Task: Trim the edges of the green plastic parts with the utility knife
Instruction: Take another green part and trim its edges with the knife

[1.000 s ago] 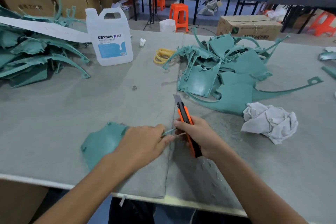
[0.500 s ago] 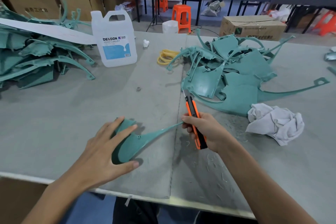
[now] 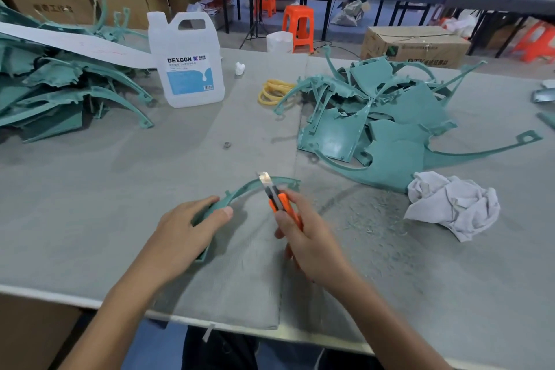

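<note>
Head view, lower centre: the left hand (image 3: 186, 228) curls its fingers and thumb around the green plastic part (image 3: 240, 192) lying on the table (image 3: 90, 189). The right hand (image 3: 309, 237) grips the orange utility knife (image 3: 277, 200), blade touching the part's curved arm.

Bright, even indoor light falls from overhead — diffuse, with no harsh contrast. Shadows are soft and faint, pooling under the left hand (image 3: 186, 228) and the green part (image 3: 241, 192) it grips. The blade of the utility knife (image 3: 276, 200) flares white with glare. The right hand (image 3: 309, 240) around it is slightly motion-blurred. Wide-angle distortion bows the table (image 3: 90, 189) edge and stretches the corners — the far background looks soft.
</note>
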